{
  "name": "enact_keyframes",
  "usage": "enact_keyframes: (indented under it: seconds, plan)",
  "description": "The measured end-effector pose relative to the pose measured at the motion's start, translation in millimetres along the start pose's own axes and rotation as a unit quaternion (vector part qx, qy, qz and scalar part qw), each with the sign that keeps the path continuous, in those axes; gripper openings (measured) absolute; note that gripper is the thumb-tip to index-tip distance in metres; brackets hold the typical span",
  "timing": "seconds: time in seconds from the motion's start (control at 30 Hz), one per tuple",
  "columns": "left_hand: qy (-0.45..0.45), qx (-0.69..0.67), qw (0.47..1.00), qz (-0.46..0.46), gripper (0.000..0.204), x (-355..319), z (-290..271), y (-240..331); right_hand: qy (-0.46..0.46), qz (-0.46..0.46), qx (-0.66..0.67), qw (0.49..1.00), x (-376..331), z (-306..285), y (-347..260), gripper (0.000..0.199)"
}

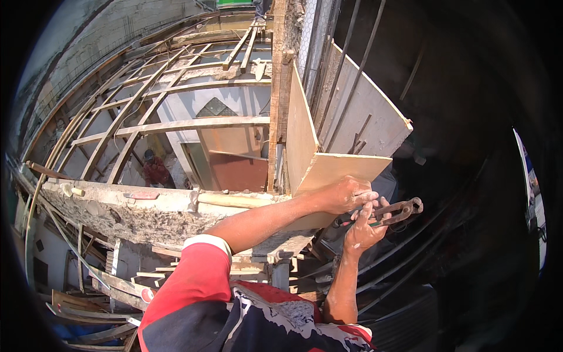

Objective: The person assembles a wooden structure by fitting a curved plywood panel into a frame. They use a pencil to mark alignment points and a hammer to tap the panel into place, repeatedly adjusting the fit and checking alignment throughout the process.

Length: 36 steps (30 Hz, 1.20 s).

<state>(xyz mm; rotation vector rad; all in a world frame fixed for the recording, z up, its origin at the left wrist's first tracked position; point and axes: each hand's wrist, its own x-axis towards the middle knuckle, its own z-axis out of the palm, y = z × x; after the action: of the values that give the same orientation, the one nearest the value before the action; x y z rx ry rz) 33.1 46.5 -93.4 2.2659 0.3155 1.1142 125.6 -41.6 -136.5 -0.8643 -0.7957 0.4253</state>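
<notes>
- Pincers sit in the right hand, its fingers wrapped round the handles, past the right end of the wall top — dark open room lies to their right.
- Left hand overlaps the low pale panel, fingers curled just beside the pincers; whether they pinch anything, I cannot tell.
- Dusty, rough masonry forms the wall top, its near edge broken; beyond the far edge, a wooden roof frame spans a sunlit room — a person in red is below.
- Counted: one pair of pincers, one hammer along the wall top, one red tool towards its left corner, three panels including two taller panels.
</notes>
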Motion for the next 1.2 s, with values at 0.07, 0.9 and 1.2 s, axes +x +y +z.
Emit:
enact_keyframes:
  seconds: [0.07,0.9,1.2]
  plan:
    - [-0.002,-0.031,0.999,0.011,0.033,-1.1,0.2,1.3,0.004,-0.024,-0.057,0.998,-2.8,4.9,-2.7,0.029]
    - [0.085,0.422,0.871,0.237,0.038,-0.5,-6.6,17.8,0.313,0.526,0.044,0.789,-65.7,-30.0,255.8,0.033]
    - [0.054,0.610,0.784,0.103,0.055,19.5,-15.9,54.1,0.348,0.521,0.093,0.774,-90.5,-33.9,284.8,0.029]
